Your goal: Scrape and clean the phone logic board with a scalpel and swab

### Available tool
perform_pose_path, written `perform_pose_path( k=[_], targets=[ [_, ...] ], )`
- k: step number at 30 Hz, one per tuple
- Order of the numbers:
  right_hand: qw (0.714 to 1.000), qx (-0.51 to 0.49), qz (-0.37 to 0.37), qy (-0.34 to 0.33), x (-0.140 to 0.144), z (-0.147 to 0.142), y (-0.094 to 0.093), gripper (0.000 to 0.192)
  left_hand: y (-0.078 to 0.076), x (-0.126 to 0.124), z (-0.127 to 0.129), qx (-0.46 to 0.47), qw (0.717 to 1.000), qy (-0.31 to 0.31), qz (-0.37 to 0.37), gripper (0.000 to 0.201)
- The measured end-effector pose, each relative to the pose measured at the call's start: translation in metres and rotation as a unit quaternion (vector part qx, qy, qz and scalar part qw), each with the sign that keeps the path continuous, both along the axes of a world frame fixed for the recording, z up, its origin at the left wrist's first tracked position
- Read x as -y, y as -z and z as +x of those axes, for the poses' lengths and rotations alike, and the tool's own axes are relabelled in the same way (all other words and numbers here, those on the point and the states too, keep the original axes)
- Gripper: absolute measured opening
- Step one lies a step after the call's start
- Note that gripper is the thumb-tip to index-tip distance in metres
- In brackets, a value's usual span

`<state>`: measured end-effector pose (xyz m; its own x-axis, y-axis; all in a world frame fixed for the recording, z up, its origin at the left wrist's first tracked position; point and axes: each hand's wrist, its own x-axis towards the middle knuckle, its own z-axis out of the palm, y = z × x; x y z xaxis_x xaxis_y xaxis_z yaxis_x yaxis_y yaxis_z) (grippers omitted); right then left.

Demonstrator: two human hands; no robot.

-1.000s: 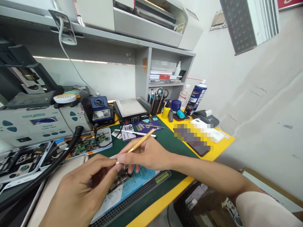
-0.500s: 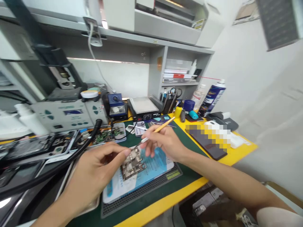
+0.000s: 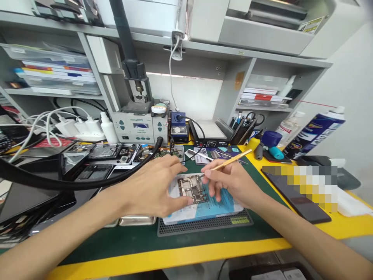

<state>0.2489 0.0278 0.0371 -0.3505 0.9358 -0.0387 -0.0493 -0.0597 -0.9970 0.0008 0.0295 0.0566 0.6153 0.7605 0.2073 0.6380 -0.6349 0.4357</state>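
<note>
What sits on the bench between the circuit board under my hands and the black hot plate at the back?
In the head view, between the circuit board and the hot plate lie small cards and metal stencils on the green mat, crossed by the gold-handled tool in the right hand.

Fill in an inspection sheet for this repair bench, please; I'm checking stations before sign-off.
Surface: green work mat on a yellow-edged bench, with a black ribbed pad under a blue-and-white sheet.
Job's things: bare phone circuit board lying on the sheet; slim gold-handled tool, tip at the board.
Clutter: opened phones, blue spray can, dark phone, pen pot with scissors.
Grippers: left hand steadies the board's edge; right hand grips the tool.
Cables: thick black hose crossing the left side; white charger leads.
Surroundings: grey shelving, grey rework station, hot plate.
</note>
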Motion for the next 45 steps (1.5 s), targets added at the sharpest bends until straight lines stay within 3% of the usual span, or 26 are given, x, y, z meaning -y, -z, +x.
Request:
perform_pose_path(
  k=[5, 9, 14, 17, 22, 28, 45],
  targets=[
    [0.998, 0.048, 0.033, -0.008, 0.004, 0.0, 0.003, 0.034, 0.007, 0.005, 0.002, -0.104, 0.993, 0.013, 0.047, 0.06],
    [0.996, 0.076, 0.045, 0.002, 0.006, -0.001, 0.002, 0.033, 0.021, 0.01, 0.004, -0.062, 0.996, 0.004, 0.062, 0.045],
    [0.988, 0.14, 0.057, 0.039, 0.01, -0.004, 0.003, 0.029, 0.039, 0.018, 0.002, 0.031, 0.995, -0.032, 0.087, 0.042],
    [0.979, 0.168, 0.107, 0.051, 0.014, -0.008, 0.001, 0.021, 0.045, 0.022, 0.001, 0.053, 0.994, -0.038, 0.092, 0.04],
    [0.948, 0.226, 0.211, 0.079, 0.019, -0.014, -0.001, 0.002, 0.049, 0.024, 0.003, 0.067, 0.992, -0.047, 0.092, 0.04],
    [0.9, 0.297, 0.314, 0.06, 0.023, -0.016, 0.004, 0.015, 0.049, 0.023, 0.006, 0.072, 0.994, -0.05, 0.07, 0.04],
    [0.894, 0.333, 0.291, 0.072, 0.02, -0.023, 0.0, 0.011, 0.053, 0.022, 0.009, 0.063, 0.993, -0.042, 0.094, 0.042]
  ],
)
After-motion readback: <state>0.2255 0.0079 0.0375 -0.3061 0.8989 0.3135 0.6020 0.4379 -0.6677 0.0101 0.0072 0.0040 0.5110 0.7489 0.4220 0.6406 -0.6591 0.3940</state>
